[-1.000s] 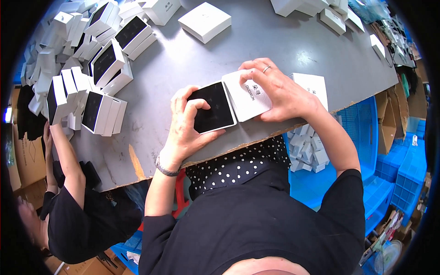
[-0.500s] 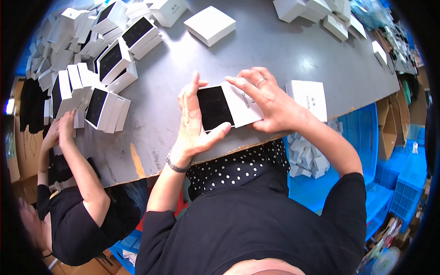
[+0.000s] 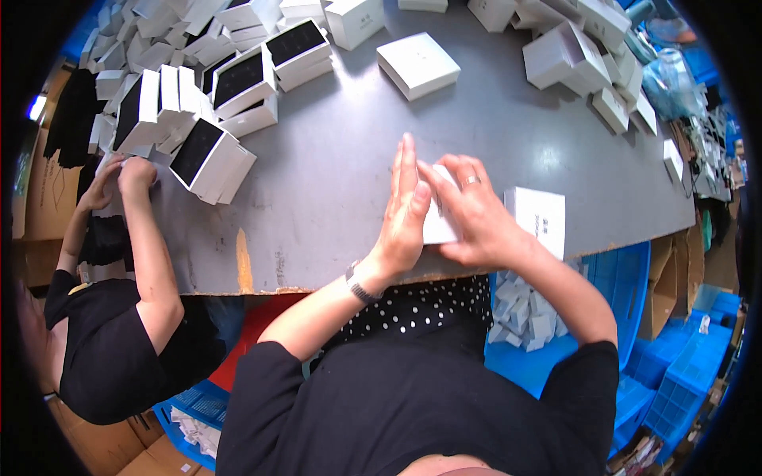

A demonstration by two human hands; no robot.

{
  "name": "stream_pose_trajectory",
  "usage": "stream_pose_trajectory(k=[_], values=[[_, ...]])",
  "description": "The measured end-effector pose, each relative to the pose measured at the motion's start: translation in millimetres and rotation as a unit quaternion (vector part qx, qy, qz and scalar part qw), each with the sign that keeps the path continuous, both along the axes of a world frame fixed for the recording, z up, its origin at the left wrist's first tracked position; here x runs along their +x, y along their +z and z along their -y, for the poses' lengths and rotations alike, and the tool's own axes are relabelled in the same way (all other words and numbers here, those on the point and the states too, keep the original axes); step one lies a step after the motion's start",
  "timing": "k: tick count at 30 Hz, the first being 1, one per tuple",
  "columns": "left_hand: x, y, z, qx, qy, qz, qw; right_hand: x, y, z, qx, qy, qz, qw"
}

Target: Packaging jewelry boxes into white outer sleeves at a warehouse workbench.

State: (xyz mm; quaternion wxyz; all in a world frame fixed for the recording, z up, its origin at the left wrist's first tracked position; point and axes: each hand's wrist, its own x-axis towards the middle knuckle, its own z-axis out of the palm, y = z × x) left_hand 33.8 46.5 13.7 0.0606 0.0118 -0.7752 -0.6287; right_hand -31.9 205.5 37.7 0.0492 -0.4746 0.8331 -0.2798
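The right hand (image 3: 486,224) is clasping a white box (image 3: 439,229), its fingers bent over the top and far side and its thumb at the near edge. The left hand (image 3: 403,230) is not curled round anything: it stands on edge, palm turned toward the box's left side, fingers straight and together, pointing away from the body, thumb raised along the box. Whether the whole left palm presses on it cannot be told. The box is between the two hands, near the front edge of the table (image 3: 317,190).

Both elbows are bent. The left forearm slants in from the lower left, a watch (image 3: 363,285) at its wrist; the right forearm comes from the lower right, with a ring (image 3: 472,180) on one finger of that hand.

Just right of the grip, partly behind the right forearm, lies a second box (image 3: 542,216). Beyond the grip sits a lone box (image 3: 418,67). Well to its left stand boxes with dark insides (image 3: 197,148), and a pile of boxes fills the far right (image 3: 567,59). Below the right forearm, a blue crate (image 3: 623,289) holds small white pieces (image 3: 525,319). Far left of the grip, a co-worker's hands (image 3: 136,174) are beside the standing boxes.
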Motion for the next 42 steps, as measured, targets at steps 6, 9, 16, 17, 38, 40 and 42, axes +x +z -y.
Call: stream_pose_trajectory(k=[6, 9, 16, 17, 38, 40, 42], values=[[23, 29, 84, -0.319, 0.114, -0.224, 0.914, 16, 41, -60, 0.207, -0.130, -0.065, 0.967], [25, 55, 165, -0.561, 0.323, -0.175, 0.742, -1, 70, -101, 0.337, -0.246, -0.095, 0.904], [53, 78, 246, -0.548, 0.309, 0.046, 0.776, -155, 37, 36, 0.083, -0.032, -0.279, 0.956], [52, 77, 241, -0.555, 0.311, 0.023, 0.771, -171, 23, 49, 0.107, -0.031, -0.319, 0.941], [34, 7, 102, -0.364, -0.009, -0.103, 0.926, -1, -4, 5, -0.051, -0.034, -0.009, 0.998], [34, 4, 102, -0.343, -0.011, -0.117, 0.932, 3, -8, -2, -0.054, -0.026, -0.009, 0.998], [36, 3, 97, -0.312, -0.009, -0.117, 0.943, 2, -11, -7, -0.055, -0.016, -0.009, 0.998]])
